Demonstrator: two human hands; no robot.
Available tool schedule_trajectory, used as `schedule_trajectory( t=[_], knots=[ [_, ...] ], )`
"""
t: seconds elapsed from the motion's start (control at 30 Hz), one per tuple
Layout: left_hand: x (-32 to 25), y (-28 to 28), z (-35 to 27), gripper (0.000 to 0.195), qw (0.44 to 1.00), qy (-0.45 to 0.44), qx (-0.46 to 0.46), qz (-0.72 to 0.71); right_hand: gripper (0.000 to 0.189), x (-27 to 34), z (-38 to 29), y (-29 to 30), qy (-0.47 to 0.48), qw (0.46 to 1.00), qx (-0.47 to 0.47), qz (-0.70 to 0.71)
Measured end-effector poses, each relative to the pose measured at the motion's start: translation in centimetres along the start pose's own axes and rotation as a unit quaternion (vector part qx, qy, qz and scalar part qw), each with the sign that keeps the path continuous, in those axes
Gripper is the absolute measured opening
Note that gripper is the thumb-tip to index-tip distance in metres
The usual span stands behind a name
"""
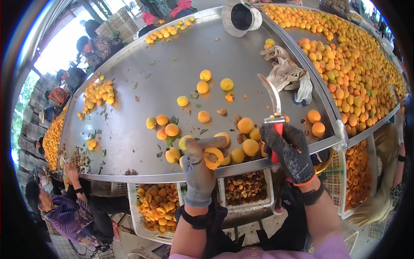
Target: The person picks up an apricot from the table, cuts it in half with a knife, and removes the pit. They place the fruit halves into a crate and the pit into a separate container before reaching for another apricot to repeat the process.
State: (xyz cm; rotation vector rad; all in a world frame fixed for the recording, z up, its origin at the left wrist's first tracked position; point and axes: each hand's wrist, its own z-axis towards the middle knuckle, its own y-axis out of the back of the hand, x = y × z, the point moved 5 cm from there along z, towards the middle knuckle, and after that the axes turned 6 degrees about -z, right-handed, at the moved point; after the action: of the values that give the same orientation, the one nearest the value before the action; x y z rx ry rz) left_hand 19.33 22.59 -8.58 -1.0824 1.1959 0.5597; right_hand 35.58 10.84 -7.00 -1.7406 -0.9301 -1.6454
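My left hand (198,171), in a grey glove, holds a cut apricot half (213,158) near the table's front edge. The hollow in its flesh faces up. My right hand (288,152), in a dark knit glove with an orange cuff, grips the red handle of a curved-blade knife (274,97), its blade pointing up and away from me. Whole apricots (250,147) cluster on the metal table (129,139) between and beyond my hands. More lie loose farther in, such as one group (167,125) to the left of my left hand.
Below the table edge stand a crate of apricot halves (158,207) and a crate of pits (245,187). Worn gloves (288,73) and a hat (241,17) lie on the table. A metal divider (304,61) borders a large apricot heap (352,77). A co-worker (64,210) sits at left.
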Motion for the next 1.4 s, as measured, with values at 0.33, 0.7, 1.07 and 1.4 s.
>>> schedule_trajectory(
  t=[0.33,0.7,1.07,1.4],
  knots=[
    [-0.1,-0.4,-0.2,0.063,0.996,-0.077,-0.027,0.030,0.017,-1.3,-1.9,-3.9,-0.084,0.976,0.122,0.161],
    [-0.8,-1.6,-1.5,0.041,0.983,-0.132,0.003,0.126,0.019,-0.6,-1.4,-4.5,-0.118,0.971,0.110,0.176],
    [-0.9,-1.2,-2.6,0.029,0.993,0.112,-0.003,0.037,0.023,-1.0,-1.3,-4.0,-0.119,0.957,0.126,0.234],
    [-6.5,-0.5,-7.2,0.021,0.980,-0.070,-0.008,0.185,0.035,-2.5,-4.3,-4.2,-0.038,0.911,0.309,0.269]
  ],
)
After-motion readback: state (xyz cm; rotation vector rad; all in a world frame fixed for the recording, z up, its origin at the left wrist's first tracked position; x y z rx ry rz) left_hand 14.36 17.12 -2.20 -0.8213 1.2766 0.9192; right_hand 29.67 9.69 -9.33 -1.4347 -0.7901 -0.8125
